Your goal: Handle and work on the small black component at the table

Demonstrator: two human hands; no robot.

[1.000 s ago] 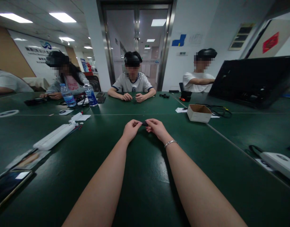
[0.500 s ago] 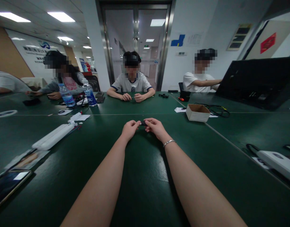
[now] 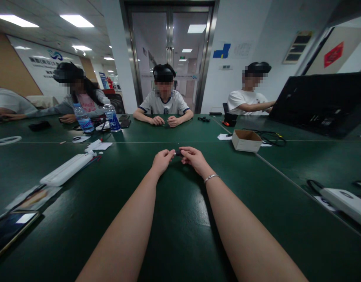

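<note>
Both my hands meet above the green table (image 3: 180, 219), around one small black piece with a silver end (image 3: 178, 153). It looks like a USB stick, though it is too small to be sure. The fingertips of my left hand (image 3: 162, 161) pinch the silver end. On the black part, the thumb and fingers of my right hand (image 3: 194, 159) are closed. The fingers cover much of the piece. A silver bracelet (image 3: 211, 178) circles my right wrist.
Left lie a white power strip-like case (image 3: 67, 169), a phone (image 3: 11, 233) and a clear packet (image 3: 35, 197). Beyond stand two water bottles (image 3: 112, 117). An open box (image 3: 246, 141) is right, near a black monitor (image 3: 318, 103) and a white device (image 3: 346, 201). Several people sit around.
My hands stay almost in place, still on the small piece. At the far left, a person's arm has stretched out further to the left along the table.
</note>
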